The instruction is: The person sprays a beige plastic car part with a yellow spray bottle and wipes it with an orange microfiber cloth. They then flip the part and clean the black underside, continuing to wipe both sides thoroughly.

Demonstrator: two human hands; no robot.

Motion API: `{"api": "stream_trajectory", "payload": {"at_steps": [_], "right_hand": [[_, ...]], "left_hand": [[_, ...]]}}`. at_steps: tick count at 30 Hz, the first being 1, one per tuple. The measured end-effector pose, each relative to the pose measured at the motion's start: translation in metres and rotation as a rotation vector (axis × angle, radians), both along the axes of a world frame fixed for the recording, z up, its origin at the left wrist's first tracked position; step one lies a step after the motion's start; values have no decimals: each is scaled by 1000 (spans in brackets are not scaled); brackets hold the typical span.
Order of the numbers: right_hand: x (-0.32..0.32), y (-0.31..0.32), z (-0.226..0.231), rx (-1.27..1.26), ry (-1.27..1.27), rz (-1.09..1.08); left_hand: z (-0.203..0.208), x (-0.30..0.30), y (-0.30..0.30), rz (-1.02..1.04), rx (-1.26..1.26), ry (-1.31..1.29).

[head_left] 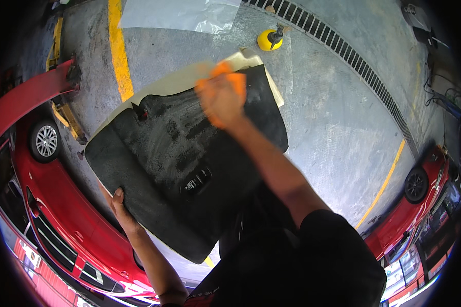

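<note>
A broad black padded piece [161,128], which looks like a car seat cushion, lies tilted in front of me. Pale foam [182,77] shows along its far edge, and a small dark slot [196,180] opens in its face. Dusty grey streaks mark the upper surface. At the near left edge, my left hand [122,207] grips the cushion, thumb on top and fingers hidden beneath. My right hand [223,102], smeared by motion, presses an orange cloth [235,84] on the far part of the black surface.
Beyond the cushion, a yellow spray bottle [269,39] with a black head stands on the concrete floor. A clear plastic sheet [182,15] lies farther off. A metal drain grate [353,59] curves along the right. Red cars [71,204] flank me, with a red panel [33,97] at the left.
</note>
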State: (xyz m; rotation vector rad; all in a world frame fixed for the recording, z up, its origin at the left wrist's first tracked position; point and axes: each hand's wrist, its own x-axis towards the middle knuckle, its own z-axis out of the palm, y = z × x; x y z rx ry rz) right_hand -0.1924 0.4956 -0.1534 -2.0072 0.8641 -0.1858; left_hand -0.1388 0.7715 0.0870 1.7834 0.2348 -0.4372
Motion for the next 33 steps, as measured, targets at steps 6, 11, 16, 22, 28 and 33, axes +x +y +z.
{"api": "stream_trajectory", "payload": {"at_steps": [6,11,16,22,28,33], "right_hand": [[-9,-46,-74,44,127,-65],[-4,9,4,214,-78,-51],[-48,-91,-153,74,190,-215],[-47,-97,-191,-96,287,-180],[-44,-77,-189,-81,117,-241],[-33,-71,-122,7,125,-246]], "left_hand": [[-7,4,-2,39,92,20],[-2,-4,-2,116,-21,104],[-4,-7,31,316,-41,223],[-10,-1,35,369,96,223],[-12,2,91,299,-35,188],[-16,-5,54,111,92,15]]}}
